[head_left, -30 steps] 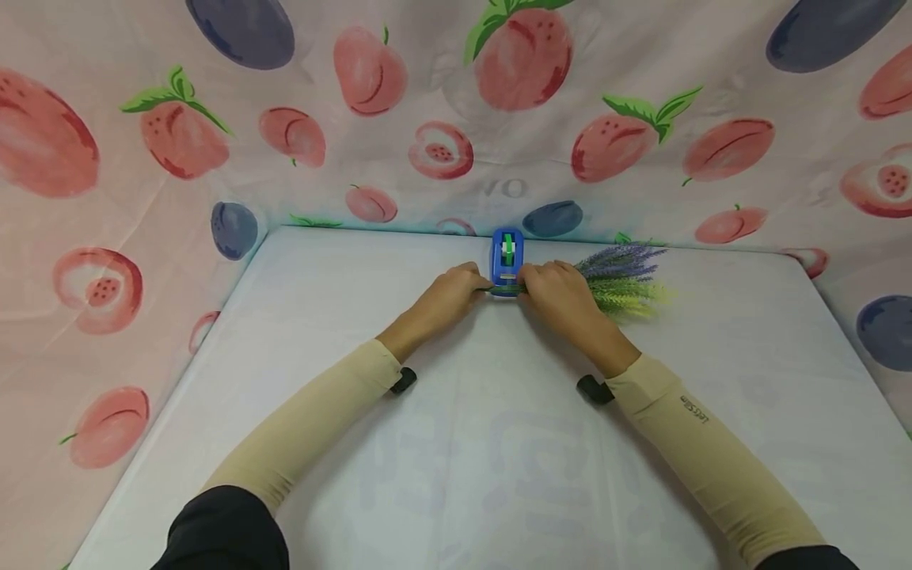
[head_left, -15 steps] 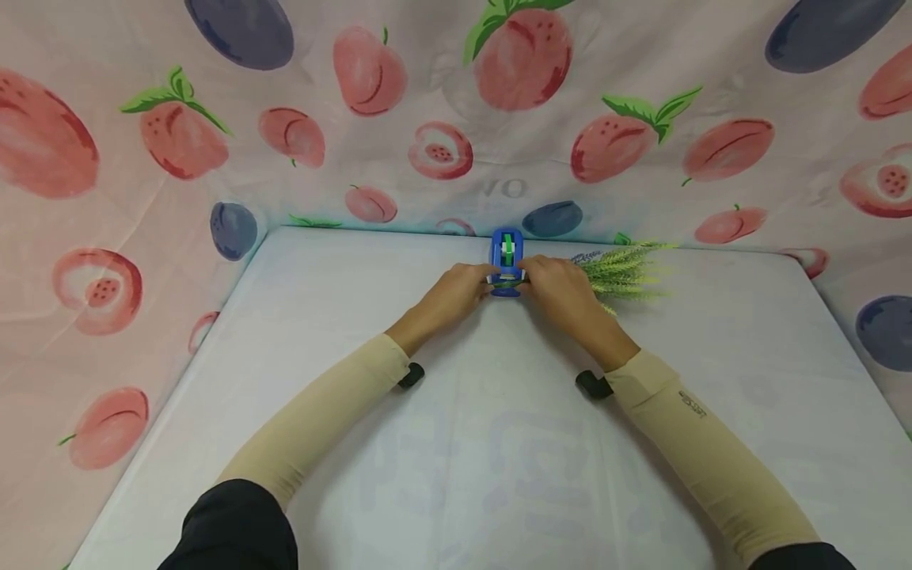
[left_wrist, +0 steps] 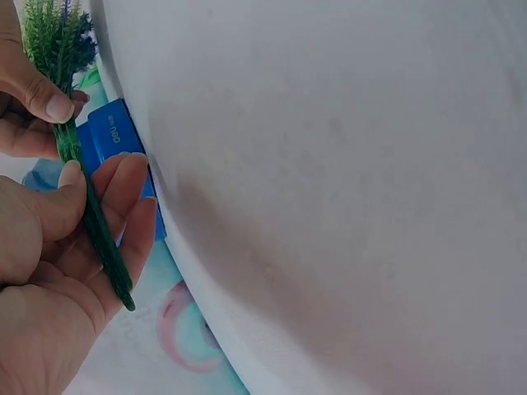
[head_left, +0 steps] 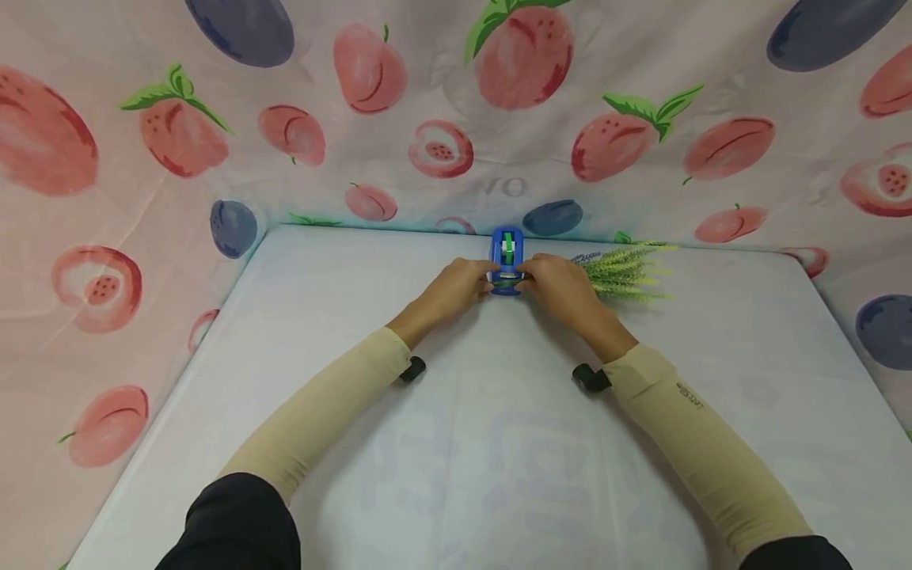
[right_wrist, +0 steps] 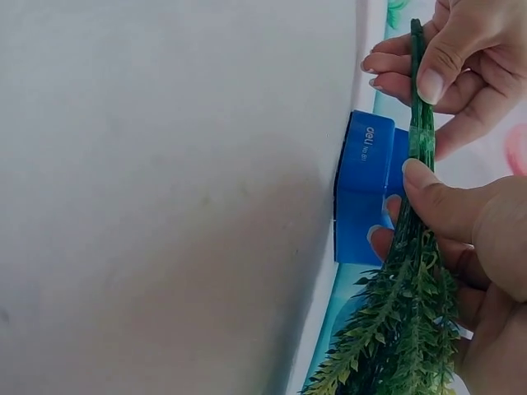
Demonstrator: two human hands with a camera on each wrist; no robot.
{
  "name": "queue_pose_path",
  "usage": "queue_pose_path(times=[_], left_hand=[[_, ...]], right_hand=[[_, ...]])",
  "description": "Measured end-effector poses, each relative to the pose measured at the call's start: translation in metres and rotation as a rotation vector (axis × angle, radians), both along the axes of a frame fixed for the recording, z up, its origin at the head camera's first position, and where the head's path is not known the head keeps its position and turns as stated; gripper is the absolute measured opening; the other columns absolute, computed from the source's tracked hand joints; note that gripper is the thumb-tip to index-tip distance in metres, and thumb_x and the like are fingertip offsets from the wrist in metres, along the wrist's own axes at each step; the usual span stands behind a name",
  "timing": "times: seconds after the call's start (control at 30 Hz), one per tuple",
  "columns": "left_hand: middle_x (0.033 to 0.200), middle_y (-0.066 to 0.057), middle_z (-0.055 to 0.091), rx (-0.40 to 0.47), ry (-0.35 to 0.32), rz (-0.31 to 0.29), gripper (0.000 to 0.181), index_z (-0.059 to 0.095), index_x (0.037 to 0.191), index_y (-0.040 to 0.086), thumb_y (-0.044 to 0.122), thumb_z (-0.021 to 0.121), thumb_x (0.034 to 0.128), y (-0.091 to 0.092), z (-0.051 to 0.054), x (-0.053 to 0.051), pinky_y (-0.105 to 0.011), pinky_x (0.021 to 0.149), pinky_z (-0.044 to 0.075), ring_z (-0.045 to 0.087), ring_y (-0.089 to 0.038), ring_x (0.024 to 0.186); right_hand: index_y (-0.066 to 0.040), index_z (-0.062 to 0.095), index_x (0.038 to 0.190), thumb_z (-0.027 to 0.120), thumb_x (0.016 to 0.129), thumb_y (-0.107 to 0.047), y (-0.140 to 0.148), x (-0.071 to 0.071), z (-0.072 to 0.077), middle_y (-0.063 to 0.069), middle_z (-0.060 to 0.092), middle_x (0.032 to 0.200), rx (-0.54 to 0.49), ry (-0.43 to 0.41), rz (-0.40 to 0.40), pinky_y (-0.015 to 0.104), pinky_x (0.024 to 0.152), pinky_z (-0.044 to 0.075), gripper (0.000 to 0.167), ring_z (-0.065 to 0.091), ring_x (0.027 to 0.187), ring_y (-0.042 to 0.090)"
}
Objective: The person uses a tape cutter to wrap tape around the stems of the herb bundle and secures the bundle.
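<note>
A bunch of artificial lavender sprigs point(head_left: 623, 273), with green stems and yellow-green and purple heads, lies sideways between my two hands. My left hand point(head_left: 454, 286) pinches the lower stems, whose cut ends stick out past the thumb in the left wrist view. My right hand point(head_left: 563, 285) pinches the stems nearer the heads. A shiny band, seemingly clear tape point(right_wrist: 422, 141), shows on the stems between both thumbs. Just behind the stems stands a blue tape dispenser point(head_left: 498, 257) with a green-cored roll. Some of the heads are hidden by my right hand in the head view.
The white-covered table point(head_left: 456, 443) spreads out in front of my arms. A fruit-printed cloth point(head_left: 442, 87) rises at its back edge, close behind the dispenser, and along the left side.
The bunch has rolled in my hands: purple heads showed on top, and now mostly yellow-green ones face up. My left hand has shifted slightly to the right. The dispenser stays in place.
</note>
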State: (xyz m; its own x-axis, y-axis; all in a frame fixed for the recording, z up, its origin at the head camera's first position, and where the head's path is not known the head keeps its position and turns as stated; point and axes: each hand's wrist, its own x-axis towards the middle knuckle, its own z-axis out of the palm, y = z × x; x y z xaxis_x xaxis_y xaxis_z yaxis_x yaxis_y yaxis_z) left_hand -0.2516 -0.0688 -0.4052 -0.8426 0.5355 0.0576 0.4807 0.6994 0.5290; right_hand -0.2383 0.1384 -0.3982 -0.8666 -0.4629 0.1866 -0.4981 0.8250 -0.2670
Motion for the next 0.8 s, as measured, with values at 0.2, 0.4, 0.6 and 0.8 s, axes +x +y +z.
queue_pose_path(times=[0.2,0.4,0.6,0.8], left_hand=[[0.115,-0.009,0.074,-0.013,-0.012,-0.008,0.038,0.063,0.137,0.003,0.005,0.065,0.099,-0.0004,0.0028,-0.0009,-0.029,0.09,0.054,0.068,-0.013,0.096],[0.114,-0.01,0.075,-0.025,-0.025,-0.014,0.041,0.061,0.139,0.003,0.005,0.066,0.098,-0.0001,0.0038,-0.0006,-0.031,0.092,0.055,0.07,-0.017,0.103],[0.11,-0.008,0.075,-0.039,-0.03,0.005,0.041,0.062,0.138,0.005,0.007,0.067,0.0981,0.0014,0.0054,-0.0005,-0.031,0.09,0.055,0.07,-0.017,0.101],[0.11,-0.01,0.075,-0.003,-0.015,0.015,0.038,0.064,0.134,0.007,0.005,0.068,0.0966,0.0007,0.0036,-0.0002,-0.034,0.09,0.055,0.07,-0.02,0.102]], right_hand=[[-0.003,0.076,0.116,0.078,0.09,-0.015,0.0002,-0.0032,-0.003,0.013,0.07,0.094,-0.04,-0.022,0.004,0.043,0.072,0.056,0.029,0.068,0.083,0.027],[-0.002,0.076,0.116,0.079,0.089,-0.015,0.001,-0.0039,-0.005,0.013,0.069,0.094,-0.063,-0.028,0.0,0.041,0.071,0.056,0.03,0.068,0.083,0.026],[-0.001,0.075,0.114,0.079,0.088,-0.012,0.0028,-0.0051,-0.0067,0.014,0.07,0.098,-0.118,-0.039,0.002,0.044,0.074,0.057,0.028,0.07,0.087,0.027],[-0.001,0.077,0.109,0.081,0.087,-0.013,0.0022,-0.0091,-0.0059,0.014,0.07,0.092,-0.113,-0.022,0.012,0.043,0.072,0.056,0.026,0.069,0.082,0.027]])
